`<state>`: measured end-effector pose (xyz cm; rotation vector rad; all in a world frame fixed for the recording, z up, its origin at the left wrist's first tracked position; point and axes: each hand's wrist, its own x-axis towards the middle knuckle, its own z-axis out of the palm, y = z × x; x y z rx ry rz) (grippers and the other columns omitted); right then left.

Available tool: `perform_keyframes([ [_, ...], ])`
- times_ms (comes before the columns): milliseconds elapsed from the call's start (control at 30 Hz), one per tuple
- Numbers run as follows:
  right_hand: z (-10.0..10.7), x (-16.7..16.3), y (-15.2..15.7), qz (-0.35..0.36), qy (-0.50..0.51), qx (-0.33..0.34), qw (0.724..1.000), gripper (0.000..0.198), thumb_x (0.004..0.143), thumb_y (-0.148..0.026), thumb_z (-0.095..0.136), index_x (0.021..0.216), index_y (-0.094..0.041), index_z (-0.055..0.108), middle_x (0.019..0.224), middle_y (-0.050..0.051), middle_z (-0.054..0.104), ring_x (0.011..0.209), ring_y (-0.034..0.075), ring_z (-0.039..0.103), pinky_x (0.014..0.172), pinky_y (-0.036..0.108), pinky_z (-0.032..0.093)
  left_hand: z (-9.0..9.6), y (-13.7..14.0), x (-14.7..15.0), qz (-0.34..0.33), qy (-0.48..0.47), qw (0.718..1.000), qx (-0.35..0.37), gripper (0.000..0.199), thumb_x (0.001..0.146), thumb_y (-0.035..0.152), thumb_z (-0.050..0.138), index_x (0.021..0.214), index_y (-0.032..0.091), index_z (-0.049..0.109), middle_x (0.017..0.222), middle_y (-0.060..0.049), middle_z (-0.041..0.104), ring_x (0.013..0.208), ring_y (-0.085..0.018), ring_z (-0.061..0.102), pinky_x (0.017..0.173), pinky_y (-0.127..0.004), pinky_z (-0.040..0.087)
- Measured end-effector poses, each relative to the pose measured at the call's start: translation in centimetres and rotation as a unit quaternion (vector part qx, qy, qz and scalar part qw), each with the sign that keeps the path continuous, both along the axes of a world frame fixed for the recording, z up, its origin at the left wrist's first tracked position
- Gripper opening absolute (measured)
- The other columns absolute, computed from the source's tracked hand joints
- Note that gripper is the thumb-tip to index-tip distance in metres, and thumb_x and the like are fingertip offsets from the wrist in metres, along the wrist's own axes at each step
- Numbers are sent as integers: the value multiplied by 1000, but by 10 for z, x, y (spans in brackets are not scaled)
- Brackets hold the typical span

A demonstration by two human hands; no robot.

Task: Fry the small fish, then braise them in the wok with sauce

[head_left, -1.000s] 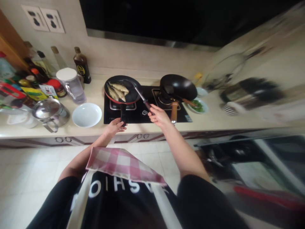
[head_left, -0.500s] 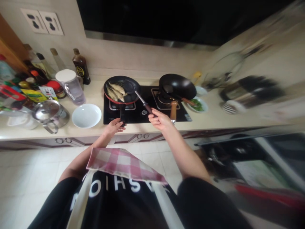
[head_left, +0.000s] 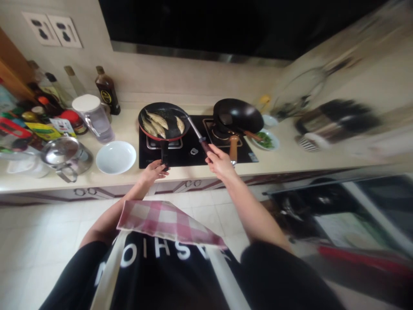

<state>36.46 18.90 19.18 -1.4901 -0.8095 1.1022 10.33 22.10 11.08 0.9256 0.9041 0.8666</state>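
A black frying pan (head_left: 169,113) with a red outside sits on the left burner. My left hand (head_left: 154,170) is closed around the end of its black handle (head_left: 164,153). Several small fish (head_left: 156,125) lie together in the pan's left half, and a single fish (head_left: 180,125) lies apart on the right. A spatula (head_left: 196,131) with a metal shaft and dark handle is gripped in my right hand (head_left: 221,162). Its shaft slants over the pan's right rim; the dark blade is hard to make out against the pan.
A black wok (head_left: 240,114) with a wooden handle stands on the right burner. Beside it is a plate of chopped greens (head_left: 266,140). Left of the stove stand a white bowl (head_left: 116,157), a steel pot (head_left: 66,154), a water jug (head_left: 97,120) and several bottles. A range hood (head_left: 200,26) hangs above.
One fish now lies apart on the pan's right side, away from the bunch. My right hand has shifted slightly right with the spatula. The left hand stays on the pan handle.
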Motion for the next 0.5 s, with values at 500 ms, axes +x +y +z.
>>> perform_keyframes([
  [500,-39,-20,43,22,-18,5,1000,66,86,-36,61,148,-22,44,55,-9,46,39,5,33,36,15,26,-2,-1,1,7,-2,1000,0,55,71,42,82,111,13,59,96,-12,71,72,-16,69,65,-25,49],
])
